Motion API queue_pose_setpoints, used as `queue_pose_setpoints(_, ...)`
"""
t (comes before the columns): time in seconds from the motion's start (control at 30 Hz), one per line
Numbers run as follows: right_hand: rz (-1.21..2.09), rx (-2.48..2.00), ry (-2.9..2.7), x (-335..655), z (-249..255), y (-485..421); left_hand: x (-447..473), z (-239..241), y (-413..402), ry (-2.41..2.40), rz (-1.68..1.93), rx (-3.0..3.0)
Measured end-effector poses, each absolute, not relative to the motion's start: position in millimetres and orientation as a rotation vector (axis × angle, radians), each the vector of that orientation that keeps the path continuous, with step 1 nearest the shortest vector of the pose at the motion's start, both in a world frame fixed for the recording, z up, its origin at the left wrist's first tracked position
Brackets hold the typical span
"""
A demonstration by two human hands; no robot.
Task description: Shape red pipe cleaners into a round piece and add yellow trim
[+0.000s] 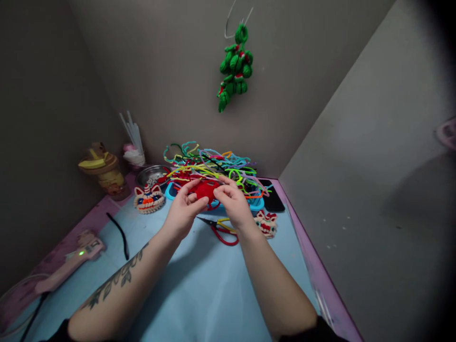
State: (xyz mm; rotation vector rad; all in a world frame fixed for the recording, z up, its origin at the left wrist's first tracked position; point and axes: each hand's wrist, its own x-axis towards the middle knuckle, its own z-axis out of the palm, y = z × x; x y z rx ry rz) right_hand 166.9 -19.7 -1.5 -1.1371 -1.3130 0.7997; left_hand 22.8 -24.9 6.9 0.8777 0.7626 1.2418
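Observation:
Both hands meet over the middle of the blue table mat [199, 285], gripping a small red fuzzy piece [204, 189] made of pipe cleaner. My left hand [183, 209] curls around its left side, fingers closed on it. My right hand [233, 202] pinches its right side from above. Just behind the hands lies a tangled heap of coloured pipe cleaners [210, 164] on a blue tray [256, 205]. Small scissors with red and yellow handles [221, 228] lie on the mat below the hands.
Two small woven lion-head figures [148, 198] [266, 223] rest on the mat. A metal bowl [153, 175], a stacked toy [103, 171] and white sticks stand at the back left. A pink glue gun [71, 261] lies left, a black phone [273, 199] right. A green ornament [235, 66] hangs on the wall.

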Motion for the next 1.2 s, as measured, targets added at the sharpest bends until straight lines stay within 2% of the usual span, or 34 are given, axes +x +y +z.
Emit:
queue_pose_setpoints(0.1,0.765,-1.091,-1.297,166,-2,-19,22,9,-24,0.754,1.237,0.843)
queue_pose_setpoints(0.43,0.123,-1.134,-1.574,164,6,-32,18,14,-24,0.739,1.211,0.72)
queue_pose_setpoints(0.63,-0.072,-1.128,-1.667,167,3,-31,16,16,-23,0.739,1.236,0.707)
queue_pose_setpoints(0.93,-0.076,-1.143,-1.694,170,0,-30,17,16,-25,0.715,1.218,0.791)
queue_pose_setpoints(1.2,0.301,-1.154,-1.676,164,7,-31,15,13,-24,0.691,1.25,0.96)
